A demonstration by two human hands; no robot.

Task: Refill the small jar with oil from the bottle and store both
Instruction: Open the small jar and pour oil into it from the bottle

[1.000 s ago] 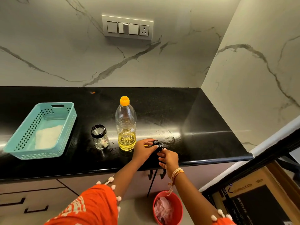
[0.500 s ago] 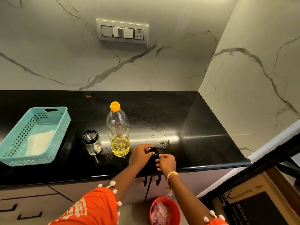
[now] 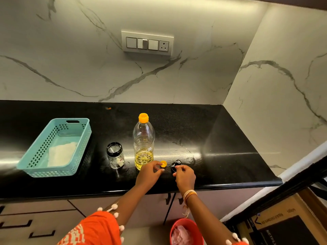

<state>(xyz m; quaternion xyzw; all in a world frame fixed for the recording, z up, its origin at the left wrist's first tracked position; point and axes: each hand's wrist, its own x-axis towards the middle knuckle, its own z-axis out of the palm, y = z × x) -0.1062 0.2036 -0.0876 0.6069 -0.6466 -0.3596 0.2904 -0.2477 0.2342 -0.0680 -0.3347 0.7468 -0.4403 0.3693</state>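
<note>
Head view: one bottle (image 3: 143, 144), one jar (image 3: 115, 155), two hands.

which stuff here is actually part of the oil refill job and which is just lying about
Part of the job:
oil bottle
small jar
black lid, under the right hand
small orange piece, at the left hand

Lying about:
teal basket
red bucket
cardboard box

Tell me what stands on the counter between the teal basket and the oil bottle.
In the head view, only the small jar stands between the teal basket and the oil bottle, upright and open-topped, nearer the bottle, touching neither.
</note>
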